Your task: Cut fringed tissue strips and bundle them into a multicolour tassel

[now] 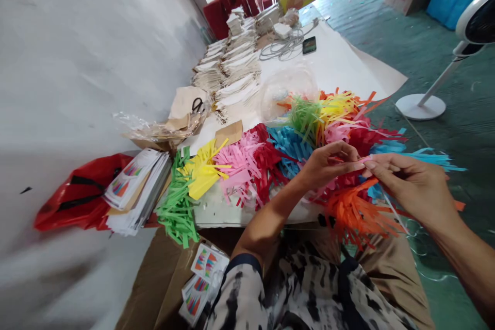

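Left hand (328,166) and right hand (410,185) raised above the table edge, fingertips (359,166) of both together, clamped on a thin pink paper strip (365,159); remaining fingers loosely curved. Just below, multicoloured fringed paper bunches (288,147) fanned along a white tabletop (216,211), colours side by side, seemingly for easy reach. Stack of printed white cards (135,191) beyond a green paper fringe (176,206).
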### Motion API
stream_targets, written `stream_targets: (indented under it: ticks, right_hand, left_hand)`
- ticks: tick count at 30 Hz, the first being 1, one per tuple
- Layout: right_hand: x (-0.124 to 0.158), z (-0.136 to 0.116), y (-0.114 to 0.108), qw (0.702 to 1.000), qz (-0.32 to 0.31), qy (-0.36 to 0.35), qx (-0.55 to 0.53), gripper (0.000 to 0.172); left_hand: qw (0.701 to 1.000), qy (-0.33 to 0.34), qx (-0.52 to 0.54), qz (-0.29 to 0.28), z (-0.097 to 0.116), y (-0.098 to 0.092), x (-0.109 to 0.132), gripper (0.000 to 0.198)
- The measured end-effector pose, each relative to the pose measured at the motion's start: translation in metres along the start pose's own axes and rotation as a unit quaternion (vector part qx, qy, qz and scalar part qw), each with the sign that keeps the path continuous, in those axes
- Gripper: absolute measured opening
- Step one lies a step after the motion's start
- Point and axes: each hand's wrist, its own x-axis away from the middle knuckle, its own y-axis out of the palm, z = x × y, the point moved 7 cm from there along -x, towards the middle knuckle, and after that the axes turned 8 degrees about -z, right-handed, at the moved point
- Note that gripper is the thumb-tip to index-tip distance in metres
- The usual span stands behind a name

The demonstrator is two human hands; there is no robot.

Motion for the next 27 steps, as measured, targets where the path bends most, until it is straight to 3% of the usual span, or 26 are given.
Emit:
stream_targets:
  ticks: [6, 13, 19, 22, 27]
  right_hand:
    - [0.001, -0.004, 0.003, 0.999, -0.009, -0.019, 0.046, 0.037]
    - [-0.001, -0.007, 0.002, 0.992, 0.016, -0.018, 0.123, 0.033]
    - [-0.005, -0.006, -0.001, 0.989, 0.029, -0.005, 0.143, 0.031]
    - [-0.006, -0.006, -0.002, 0.99, 0.022, -0.001, 0.141, 0.033]
    - [-0.005, 0.001, -0.003, 0.995, -0.024, 0.046, 0.081, 0.047]
  left_hand:
    - [0.999, -0.002, 0.044, 0.014, 0.001, -0.005, 0.003, 0.045]
    - [0.991, -0.107, 0.066, -0.044, -0.016, -0.002, 0.004, 0.05]
    - [0.996, -0.07, -0.026, -0.047, -0.01, 0.001, 0.001, 0.049]
    - [0.996, -0.062, 0.011, -0.062, -0.009, 0.005, 0.0, 0.047]
    - [0.99, -0.086, 0.11, 0.007, -0.017, -0.007, -0.001, 0.047]
